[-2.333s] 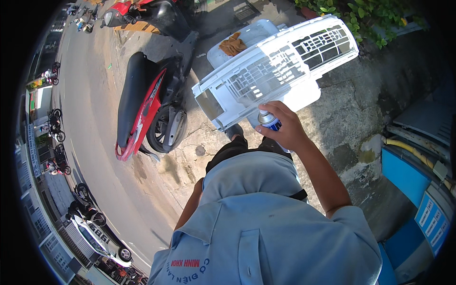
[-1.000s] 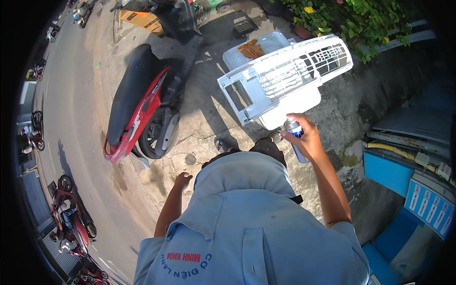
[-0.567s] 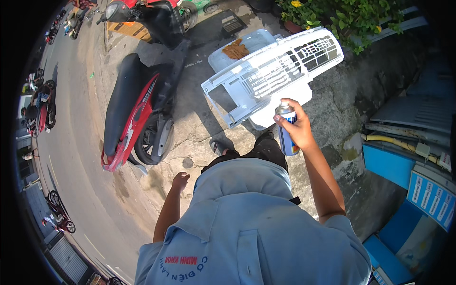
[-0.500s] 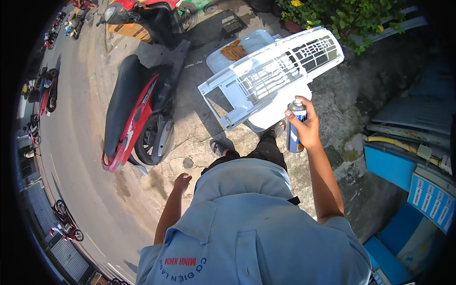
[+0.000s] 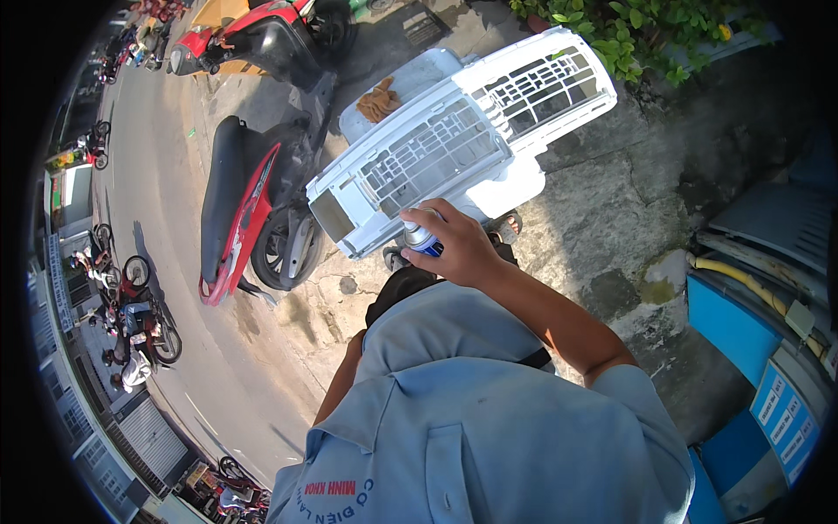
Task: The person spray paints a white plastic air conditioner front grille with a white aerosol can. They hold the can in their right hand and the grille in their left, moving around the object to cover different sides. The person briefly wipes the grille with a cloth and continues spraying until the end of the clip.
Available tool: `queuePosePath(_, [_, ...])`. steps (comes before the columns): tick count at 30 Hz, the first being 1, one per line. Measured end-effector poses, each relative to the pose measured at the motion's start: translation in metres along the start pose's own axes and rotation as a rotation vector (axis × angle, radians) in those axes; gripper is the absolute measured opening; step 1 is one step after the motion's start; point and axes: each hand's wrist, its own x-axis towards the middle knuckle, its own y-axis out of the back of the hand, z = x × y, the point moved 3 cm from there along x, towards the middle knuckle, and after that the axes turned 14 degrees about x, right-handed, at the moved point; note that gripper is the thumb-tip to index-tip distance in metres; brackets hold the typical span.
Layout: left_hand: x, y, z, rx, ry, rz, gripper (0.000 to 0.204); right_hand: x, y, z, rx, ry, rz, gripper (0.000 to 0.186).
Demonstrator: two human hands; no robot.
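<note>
My right hand [image 5: 460,247] is wrapped round a spray can [image 5: 422,238], with the index finger on its top. The can is held upright in front of my waist, at the near edge of a long white plastic casing [image 5: 342,210] with grid openings, which looks like an air conditioner cover. This casing lies slanting over a pale plastic support [image 5: 423,70]. A crumpled orange-brown cloth [image 5: 378,102] rests on the support behind it. Of my left arm only the part beside my shirt shows; my left hand [image 5: 356,343] is mostly hidden there, its fingers out of sight.
A red and black scooter [image 5: 240,210] is parked close on the left, with another red scooter [image 5: 288,39] beyond. Leafy plants [image 5: 628,39] grow at the far right. Blue panels [image 5: 729,327] and a yellow hose [image 5: 742,278] lie along the right. Motorbike riders [image 5: 135,336] are on the road.
My right hand has carried the spray can leftward to the casing's near edge. My left hand has drawn in against my body. The view has shifted, and riders have appeared on the road.
</note>
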Motion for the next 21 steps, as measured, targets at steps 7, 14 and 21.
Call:
queuePosePath(7, [-0.03, -0.046, -0.029, 0.106, 0.114, 0.108, 0.035, 0.015, 0.109, 0.017, 0.043, 0.006, 0.317, 0.051])
queuePosePath(14, [-0.019, -0.053, 0.021, -0.011, 0.08, -0.001, 0.035, 0.021, 0.125, 0.028, -0.131, -0.052, 0.464, 0.051])
queuePosePath(21, [-0.008, 0.011, 0.053, -0.057, 0.009, 0.001, 0.036, 0.021, -0.008, 0.0, -0.032, -0.012, 0.001, 0.052])
